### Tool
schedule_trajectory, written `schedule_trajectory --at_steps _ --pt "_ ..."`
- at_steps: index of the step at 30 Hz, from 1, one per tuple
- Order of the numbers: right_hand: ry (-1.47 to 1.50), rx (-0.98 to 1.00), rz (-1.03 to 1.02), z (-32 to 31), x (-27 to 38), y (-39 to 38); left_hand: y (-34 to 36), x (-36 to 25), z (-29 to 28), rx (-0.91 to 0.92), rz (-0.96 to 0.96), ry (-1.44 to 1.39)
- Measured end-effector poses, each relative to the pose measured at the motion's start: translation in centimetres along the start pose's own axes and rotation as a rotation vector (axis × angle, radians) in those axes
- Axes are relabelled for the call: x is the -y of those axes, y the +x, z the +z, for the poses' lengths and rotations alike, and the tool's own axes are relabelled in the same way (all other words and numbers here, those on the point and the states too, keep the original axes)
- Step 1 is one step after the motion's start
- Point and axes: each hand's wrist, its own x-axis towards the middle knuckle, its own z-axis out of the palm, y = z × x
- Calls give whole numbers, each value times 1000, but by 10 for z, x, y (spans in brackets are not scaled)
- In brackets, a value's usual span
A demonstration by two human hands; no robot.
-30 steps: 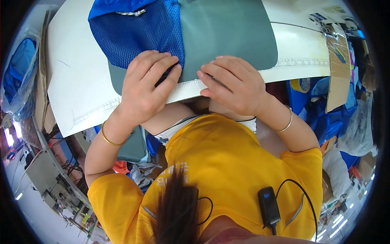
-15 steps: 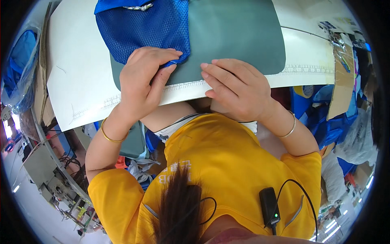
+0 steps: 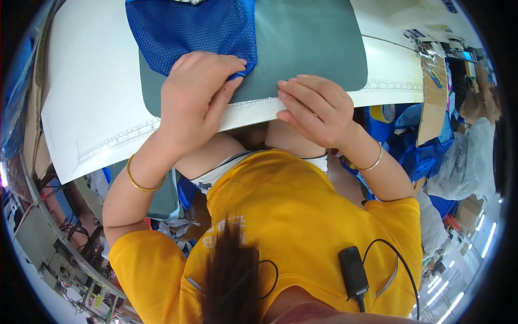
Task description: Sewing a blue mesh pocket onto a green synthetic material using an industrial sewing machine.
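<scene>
A piece of blue mesh fabric [image 3: 197, 35], perhaps a bag, lies over the left part of a dark green mat [image 3: 307, 43]. My left hand [image 3: 197, 92] pinches the fabric's near right corner between thumb and fingers. A folded blue edge shows just past the fingertips. Over the mat's near edge, my right hand [image 3: 318, 105] hovers or rests lightly with fingers extended and slightly curled. Nothing shows in it. Its fingertips are apart from the fabric.
Beneath the mat is a white table [image 3: 91, 92] with a printed ruler strip [image 3: 256, 106] along its near edge. Cardboard [image 3: 433, 108] hangs at the table's right end, beside blue bags [image 3: 426, 151] and clear plastic [image 3: 464, 162]. More cardboard [image 3: 35, 97] stands at the left.
The whole view has shifted a little. My left hand still pinches the mesh corner, and my right hand has moved slightly away from it.
</scene>
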Motion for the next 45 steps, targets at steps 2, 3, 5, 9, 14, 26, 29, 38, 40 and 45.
schedule_trajectory --at_steps 2,3,5,9,14,26,29,38,40,45 --pt "-4 9 -1 -1 1 1 0 0 3 -7 67 52" --pt "1 5 3 -1 1 1 -1 -2 5 -2 160 132" --pt "1 7 7 -1 2 1 -2 -3 8 2 257 208" --pt "16 -18 6 1 1 0 -3 -5 10 33 334 319" --pt "17 -55 22 3 1 -2 0 -9 9 88 371 396" --pt "25 -35 51 4 3 -8 6 -18 9 179 370 475" --pt "12 -54 46 5 3 -10 5 -17 9 152 300 419" --pt "59 -101 63 1 4 -10 13 -8 -9 164 5 87" --pt "82 -97 75 -7 2 -10 12 -4 -14 165 -68 6" --pt "-69 -56 183 -30 -9 -11 3 4 -22 140 -273 -247"
